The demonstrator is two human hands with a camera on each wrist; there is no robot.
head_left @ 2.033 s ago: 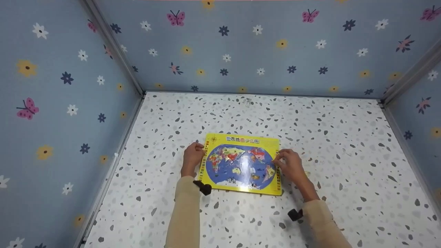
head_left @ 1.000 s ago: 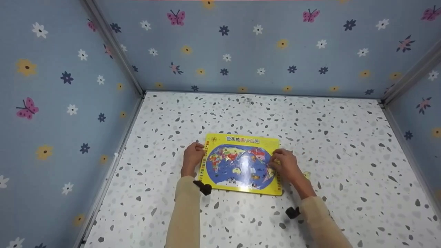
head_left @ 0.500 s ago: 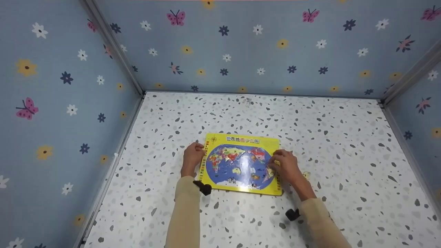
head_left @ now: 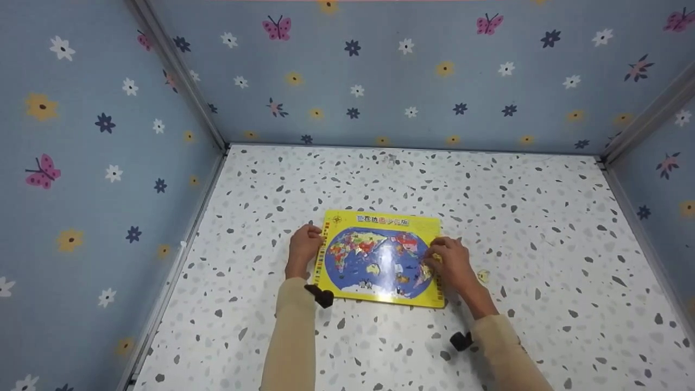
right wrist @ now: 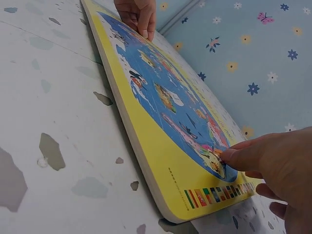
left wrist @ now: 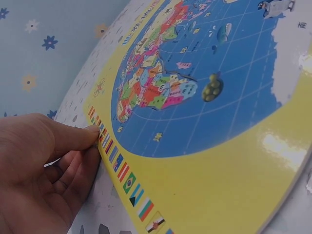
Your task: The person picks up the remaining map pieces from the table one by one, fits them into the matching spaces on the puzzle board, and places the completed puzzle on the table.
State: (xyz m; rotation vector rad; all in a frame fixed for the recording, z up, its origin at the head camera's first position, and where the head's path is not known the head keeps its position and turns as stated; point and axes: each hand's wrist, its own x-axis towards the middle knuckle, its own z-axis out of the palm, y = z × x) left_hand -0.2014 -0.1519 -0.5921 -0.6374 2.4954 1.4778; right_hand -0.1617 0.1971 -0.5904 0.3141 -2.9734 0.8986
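Note:
A yellow-bordered world map puzzle board [head_left: 380, 303] lies flat on the speckled table, its blue ocean oval holding colourful land pieces. My left hand [head_left: 305, 248] pinches the board's left edge, thumb on top beside the printed flags, as the left wrist view shows. Over the right part of the map is my right hand [head_left: 452, 262]. In the right wrist view its thumb and forefinger meet at a small colourful puzzle piece [right wrist: 213, 158] near the flag row. The fingertips partly hide that piece. A pale gap [right wrist: 174, 97] shows in the middle of the map.
A small yellowish piece [head_left: 482, 276] lies on the table [head_left: 543, 260], just right of my right wrist. Blue flowered panels [head_left: 380, 81] stand behind and at both sides. Black wrist devices [head_left: 461, 340] sit at both cuffs.
My right hand has moved left from the board's right edge onto the map, then stayed nearly still. The small yellowish piece beside the wrist now shows more fully. My left hand has not moved.

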